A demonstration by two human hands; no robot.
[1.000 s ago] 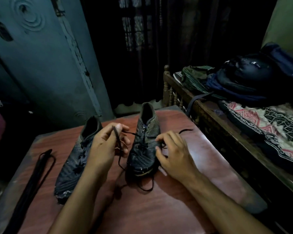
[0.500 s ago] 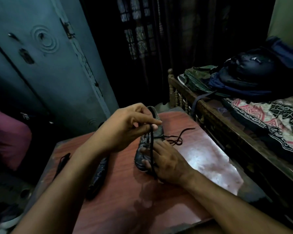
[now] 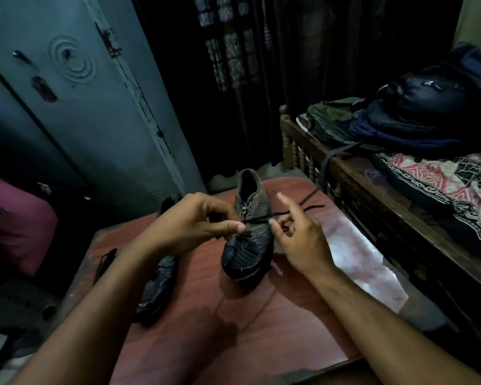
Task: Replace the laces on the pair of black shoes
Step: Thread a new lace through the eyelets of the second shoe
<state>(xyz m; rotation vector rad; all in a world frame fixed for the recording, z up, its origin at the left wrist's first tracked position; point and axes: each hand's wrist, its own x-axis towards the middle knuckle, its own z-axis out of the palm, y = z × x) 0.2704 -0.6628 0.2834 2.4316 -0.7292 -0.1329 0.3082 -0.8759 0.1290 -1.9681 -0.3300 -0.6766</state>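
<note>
Nearest, two bare forearms reach in over the reddish wooden surface (image 3: 261,329). Just beyond them the left hand (image 3: 195,223) pinches a black lace (image 3: 258,218) between thumb and curled fingers, right at the eyelets of the right-hand black shoe (image 3: 247,245). That shoe stands on the surface between the two hands, toe toward the viewer. The right hand (image 3: 297,234) sits just beside the shoe's outer side, index finger pointing up, the other fingers curled; the lace runs across to it, though whether those fingers truly nip the lace I cannot tell. The lace trails on past this hand toward the far edge of the surface. The second black shoe (image 3: 159,287) lies left of the first, partly hidden under the left forearm. A spare dark lace (image 3: 104,259) lies near the left edge. Farther right stands a wooden bed (image 3: 372,195) with a patterned cloth (image 3: 442,184) and a dark bag (image 3: 417,107).
</note>
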